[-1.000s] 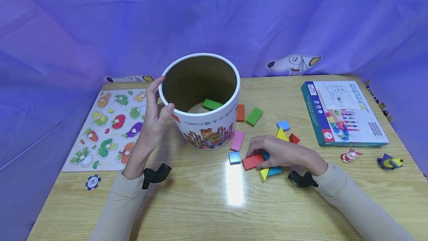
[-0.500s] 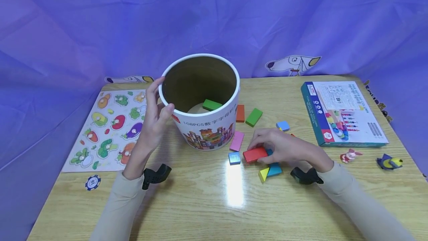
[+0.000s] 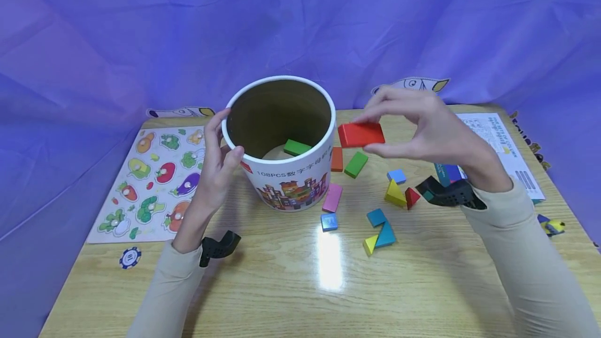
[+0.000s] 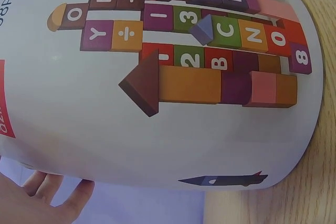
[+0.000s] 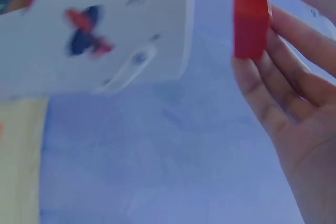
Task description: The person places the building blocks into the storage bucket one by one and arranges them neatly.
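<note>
A white bucket (image 3: 300,171) printed with toy blocks stands upright on the table, a green block (image 3: 297,147) lying inside. My left hand (image 3: 215,171) holds the bucket's left side near the rim, thumb in front and fingers further back. Raised beside the bucket's right rim, my right hand (image 3: 422,124) pinches a red rectangular block (image 3: 361,134) between thumb and fingers. In the right wrist view the red block (image 5: 251,22) shows next to the bucket's wall. Below lie an orange block (image 3: 337,159), a green block (image 3: 356,165), a pink block (image 3: 332,198) and a blue block (image 3: 329,221).
More blocks lie nearer the right arm: yellow triangle (image 3: 395,193), red triangle (image 3: 411,197), teal block (image 3: 386,234). A vegetable puzzle board (image 3: 155,186) and a poker chip (image 3: 130,257) are left. A boxed toy (image 3: 526,176), partly hidden, and a small figure (image 3: 554,226) sit right.
My right hand has lifted the red block off the table and carried it up toward the bucket's rim, uncovering the teal and yellow blocks. The left hand stays on the bucket.
</note>
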`<state>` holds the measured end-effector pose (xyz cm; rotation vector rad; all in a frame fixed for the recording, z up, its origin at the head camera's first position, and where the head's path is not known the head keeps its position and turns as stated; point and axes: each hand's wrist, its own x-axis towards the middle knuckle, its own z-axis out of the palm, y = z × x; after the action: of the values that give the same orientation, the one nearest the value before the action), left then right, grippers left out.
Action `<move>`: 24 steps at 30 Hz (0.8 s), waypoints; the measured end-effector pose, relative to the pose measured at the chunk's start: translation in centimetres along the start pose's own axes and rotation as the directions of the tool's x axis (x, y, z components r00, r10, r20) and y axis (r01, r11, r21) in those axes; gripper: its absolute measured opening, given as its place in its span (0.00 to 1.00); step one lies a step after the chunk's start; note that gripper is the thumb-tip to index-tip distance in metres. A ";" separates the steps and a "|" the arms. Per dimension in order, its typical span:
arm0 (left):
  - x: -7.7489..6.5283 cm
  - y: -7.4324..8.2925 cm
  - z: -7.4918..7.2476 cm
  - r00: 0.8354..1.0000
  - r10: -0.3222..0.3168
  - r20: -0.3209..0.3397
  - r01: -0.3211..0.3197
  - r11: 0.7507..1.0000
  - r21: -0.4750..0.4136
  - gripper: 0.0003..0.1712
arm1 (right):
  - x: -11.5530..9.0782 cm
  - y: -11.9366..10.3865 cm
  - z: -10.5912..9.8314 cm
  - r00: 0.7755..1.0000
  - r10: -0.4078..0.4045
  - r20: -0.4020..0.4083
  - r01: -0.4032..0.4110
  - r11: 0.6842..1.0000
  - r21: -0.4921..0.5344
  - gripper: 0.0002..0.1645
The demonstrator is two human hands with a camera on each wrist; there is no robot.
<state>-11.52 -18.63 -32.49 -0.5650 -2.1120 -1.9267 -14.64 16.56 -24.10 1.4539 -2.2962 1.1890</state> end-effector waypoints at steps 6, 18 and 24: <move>0.0 -0.1 0.0 1.000 -0.001 -0.007 0.001 1.000 0.008 0.40 | 4.5 -0.8 0.9 0.998 -0.042 -0.044 0.043 0.999 0.017 0.24; -0.3 -0.1 -0.1 1.000 0.001 -0.011 -0.001 0.999 0.038 0.39 | 8.4 -0.6 4.7 0.997 0.016 0.078 -0.016 1.000 0.003 0.21; -0.2 -0.2 0.0 1.000 -0.006 -0.005 0.007 0.999 0.049 0.39 | 8.6 -0.1 5.0 0.992 0.058 0.116 -0.056 0.998 -0.019 0.20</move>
<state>-11.45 -18.71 -32.72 -0.5433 -2.1544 -1.8716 -17.61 7.17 -22.85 1.4994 -2.4332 1.1264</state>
